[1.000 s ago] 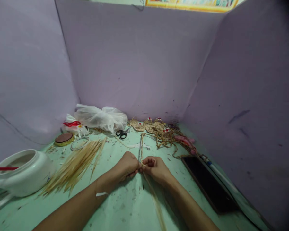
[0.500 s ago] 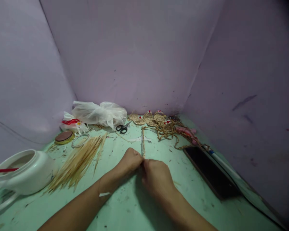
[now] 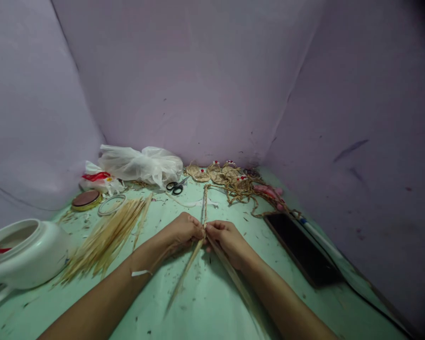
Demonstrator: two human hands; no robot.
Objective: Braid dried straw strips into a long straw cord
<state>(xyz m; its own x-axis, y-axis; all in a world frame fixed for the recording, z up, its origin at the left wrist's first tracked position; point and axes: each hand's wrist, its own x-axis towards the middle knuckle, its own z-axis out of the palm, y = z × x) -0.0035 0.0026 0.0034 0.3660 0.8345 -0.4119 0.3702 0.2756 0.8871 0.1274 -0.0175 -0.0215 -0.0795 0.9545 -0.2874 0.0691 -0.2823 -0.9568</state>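
The near end of a braided cord [image 3: 205, 203], which is stretched toward the far side at the centre of the green table [image 3: 205, 311], is pinched by the curled fingers of the left hand [image 3: 184, 230] and the right hand [image 3: 226, 239]. Below the grip, loose strands [image 3: 184, 275] are splayed toward the near left and near right. At left, a bundle of straw [image 3: 104, 238] is laid near a white pot [image 3: 31, 271]; at right, a dark flat device [image 3: 301, 250] is placed.
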